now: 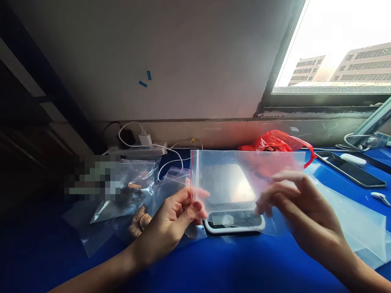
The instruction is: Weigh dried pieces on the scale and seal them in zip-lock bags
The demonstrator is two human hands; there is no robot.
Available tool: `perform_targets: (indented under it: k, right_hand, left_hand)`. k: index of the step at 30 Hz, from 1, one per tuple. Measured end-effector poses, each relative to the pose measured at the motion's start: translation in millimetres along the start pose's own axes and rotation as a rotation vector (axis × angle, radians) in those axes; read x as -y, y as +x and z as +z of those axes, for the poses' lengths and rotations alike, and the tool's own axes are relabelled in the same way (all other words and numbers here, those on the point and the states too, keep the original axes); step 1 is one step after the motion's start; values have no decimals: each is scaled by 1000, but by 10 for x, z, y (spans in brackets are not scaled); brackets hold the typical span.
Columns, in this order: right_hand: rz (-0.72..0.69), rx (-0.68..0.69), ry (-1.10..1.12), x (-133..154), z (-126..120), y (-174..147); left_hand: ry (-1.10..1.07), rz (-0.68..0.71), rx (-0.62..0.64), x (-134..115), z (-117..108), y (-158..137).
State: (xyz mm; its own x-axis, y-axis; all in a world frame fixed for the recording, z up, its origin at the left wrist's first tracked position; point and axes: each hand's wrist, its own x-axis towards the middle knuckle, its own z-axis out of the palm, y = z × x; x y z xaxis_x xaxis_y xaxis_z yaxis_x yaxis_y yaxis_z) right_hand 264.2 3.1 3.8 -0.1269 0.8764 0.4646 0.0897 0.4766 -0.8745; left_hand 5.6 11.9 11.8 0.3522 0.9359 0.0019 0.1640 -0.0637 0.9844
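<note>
A clear zip-lock bag (218,158) with a red line along its zip edge is held up on its side, the zip at the left. My left hand (174,217) pinches it at that edge, fingers closed. In front of the bag's right part is my right hand (305,207), its fingers loosely bent, apart and slightly blurred; whether they touch the film I cannot tell. Behind the bag, partly seen through it, lies a white kitchen scale (235,229) with a shiny metal plate and a dark panel.
Left on the blue table are bags with brown pieces (141,221) and another clear bag (122,205). Behind are a power strip (137,151) and white cables. To the right lie a red plastic bag (275,140), flat clear bags (360,215), a phone (351,169) and an earbud (380,198).
</note>
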Motion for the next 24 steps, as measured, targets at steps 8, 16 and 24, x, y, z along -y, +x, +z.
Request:
perform_targets:
  k: [8, 16, 24]
  right_hand:
    - [-65, -4, -86, -120, -215, 147]
    - [-89, 280, -374, -48, 168, 21]
    - [-119, 352, -378, -65, 106, 53]
  left_hand:
    - [75, 16, -86, 0, -152, 68]
    - [303, 9, 135, -55, -12, -33]
    - [375, -2, 130, -26, -28, 9]
